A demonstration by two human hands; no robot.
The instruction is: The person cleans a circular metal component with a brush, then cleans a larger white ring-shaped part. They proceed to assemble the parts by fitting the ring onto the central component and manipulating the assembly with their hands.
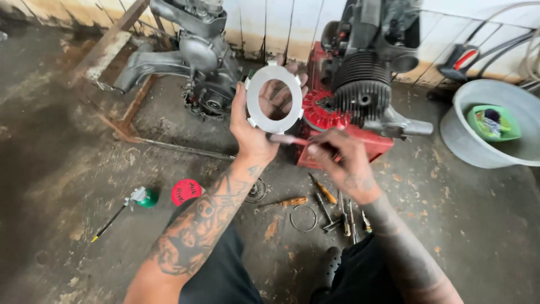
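My left hand (253, 126) holds up a flat silver metal ring plate (274, 98) with small tabs on its rim, gripped at the lower edge with fingers showing through the hole. My right hand (340, 160) is closed on a thin, blurred tool with a pinkish handle (288, 139), its tip just below the ring. Right behind stands a small engine (363, 84) with black cooling fins and a red fan wheel (320, 110), resting on a red box (371, 145).
A second grey engine case (197, 62) sits on a wooden frame at the back left. Screwdrivers (329, 205) and a wire ring (304, 218) lie on the concrete floor. A red lid (186, 192), a small green oil can (143, 197), and a grey basin (495, 126) are nearby.
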